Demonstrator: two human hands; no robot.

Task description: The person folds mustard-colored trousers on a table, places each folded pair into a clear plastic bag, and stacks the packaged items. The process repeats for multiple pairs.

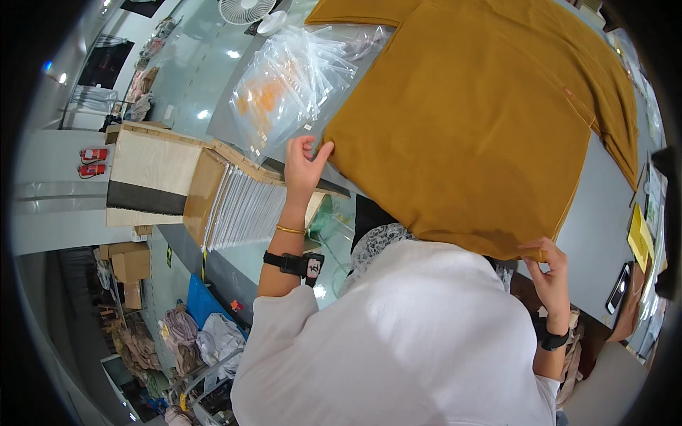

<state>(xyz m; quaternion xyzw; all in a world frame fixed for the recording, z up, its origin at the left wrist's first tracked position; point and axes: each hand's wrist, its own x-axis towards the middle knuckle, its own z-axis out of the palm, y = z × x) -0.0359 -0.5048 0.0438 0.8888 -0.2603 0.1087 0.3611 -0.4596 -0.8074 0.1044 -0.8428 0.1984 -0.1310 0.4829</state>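
A mustard-brown garment (469, 121), which looks like a sweatshirt, lies spread on the grey table with its hem toward me. My left hand (305, 170) is at the garment's left lower corner. Its fingers are bent but stand apart from the thumb, and the thumb tip is at the cloth's edge; nothing shows in its grasp. My right hand (550, 273) pinches the hem at the right lower corner between thumb and fingers. Beyond my left hand lies a fanned pile of clear plastic bags (284, 85) with small white labels.
Left of the table stands an open cardboard box (195, 192) packed with white-edged flat items. A phone (619, 287) and a yellow paper (639, 234) lie at the right edge. A white fan (245, 10) stands at the far side. Piled clothes (220, 341) are at lower left.
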